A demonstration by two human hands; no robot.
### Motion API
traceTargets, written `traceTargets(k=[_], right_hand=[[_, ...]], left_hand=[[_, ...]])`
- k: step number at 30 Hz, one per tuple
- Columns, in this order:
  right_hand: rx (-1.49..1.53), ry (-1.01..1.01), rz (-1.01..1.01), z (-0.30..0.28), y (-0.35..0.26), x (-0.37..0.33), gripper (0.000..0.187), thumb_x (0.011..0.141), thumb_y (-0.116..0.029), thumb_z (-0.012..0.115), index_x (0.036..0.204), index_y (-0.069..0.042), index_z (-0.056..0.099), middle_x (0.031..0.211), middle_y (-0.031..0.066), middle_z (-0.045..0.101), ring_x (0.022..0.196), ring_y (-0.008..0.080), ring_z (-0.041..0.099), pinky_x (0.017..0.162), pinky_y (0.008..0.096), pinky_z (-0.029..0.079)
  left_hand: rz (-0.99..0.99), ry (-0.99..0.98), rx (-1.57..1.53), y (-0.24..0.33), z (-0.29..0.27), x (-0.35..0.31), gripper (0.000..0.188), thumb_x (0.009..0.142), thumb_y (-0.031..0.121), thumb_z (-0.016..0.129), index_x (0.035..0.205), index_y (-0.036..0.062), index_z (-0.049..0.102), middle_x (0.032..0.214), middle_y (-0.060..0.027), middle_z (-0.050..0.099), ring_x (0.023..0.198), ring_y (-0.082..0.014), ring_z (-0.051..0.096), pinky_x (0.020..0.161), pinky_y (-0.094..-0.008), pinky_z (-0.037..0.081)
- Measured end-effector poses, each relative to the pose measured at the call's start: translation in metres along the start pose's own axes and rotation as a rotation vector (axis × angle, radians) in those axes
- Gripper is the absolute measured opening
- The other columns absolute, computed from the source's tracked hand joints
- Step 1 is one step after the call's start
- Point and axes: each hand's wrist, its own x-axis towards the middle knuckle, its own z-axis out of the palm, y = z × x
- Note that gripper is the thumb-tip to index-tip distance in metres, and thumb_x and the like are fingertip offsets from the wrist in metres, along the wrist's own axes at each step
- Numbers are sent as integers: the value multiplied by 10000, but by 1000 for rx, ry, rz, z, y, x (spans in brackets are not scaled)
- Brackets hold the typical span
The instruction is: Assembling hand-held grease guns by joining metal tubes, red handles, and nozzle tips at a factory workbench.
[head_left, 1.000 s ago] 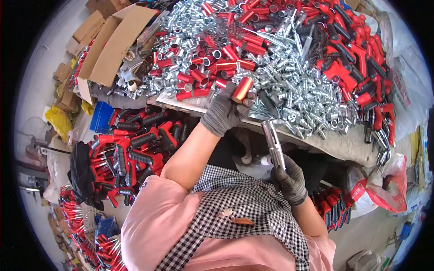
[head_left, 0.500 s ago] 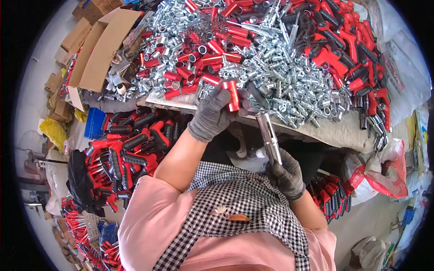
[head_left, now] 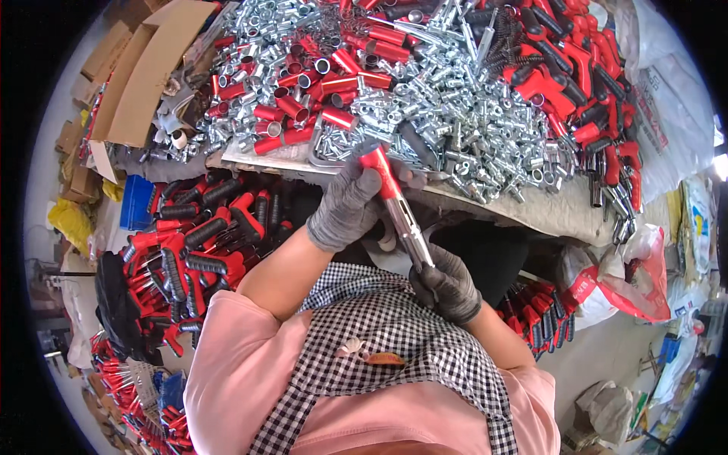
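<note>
My left hand (head_left: 345, 203), in a grey knit glove, is closed on a short red metal sleeve (head_left: 383, 174) in front of the table edge. A shiny silver slotted tube (head_left: 410, 234) meets the sleeve's lower end in line with it; how far one sits inside the other I cannot tell. My right hand (head_left: 449, 287), gloved too, grips the tube's lower end close to the checkered apron (head_left: 364, 303). Sleeve and tube slant down to the right. Beyond my hands, loose red sleeves (head_left: 339, 117) lie among a heap of small silver fittings (head_left: 485, 140).
Red-and-black handled tools pile up at the table's right (head_left: 557, 91). More handled tools (head_left: 193, 254) are heaped low on the left beside a blue bin (head_left: 137, 203). An open cardboard box (head_left: 152, 76) stands far left. A red-white plastic bag (head_left: 618, 280) hangs at right.
The silver tube, held apart in my right hand before, has come up and left to meet the red sleeve. My left hand has tilted the sleeve into line with it.
</note>
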Motion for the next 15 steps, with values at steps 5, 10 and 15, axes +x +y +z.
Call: traceTargets(k=[5,10,15], right_hand=[[-22,-39,11,0,8,7,687,884,-406,609,1367,23,378,598,-5,482,459,64,407,445,192,289],[40,-38,21,7,5,15,517,837,-386,685,1169,-36,500,609,22,492,474,92,420,454,223,315],[9,-36,-11,2,21,24,522,853,-438,645,1150,-46,470,650,56,529,515,119,463,492,243,362]], left_hand=[[-53,28,-68,6,-4,-1,520,862,399,650,1244,102,461,1038,-107,592,1027,-256,588,833,-393,524],[-238,-175,-12,-15,15,-30,555,847,521,606,1161,90,452,1007,-108,600,1076,-296,568,993,-490,405],[-243,-150,11,-23,4,-29,602,843,553,594,1184,79,445,1021,-121,598,1040,-288,580,973,-473,424]])
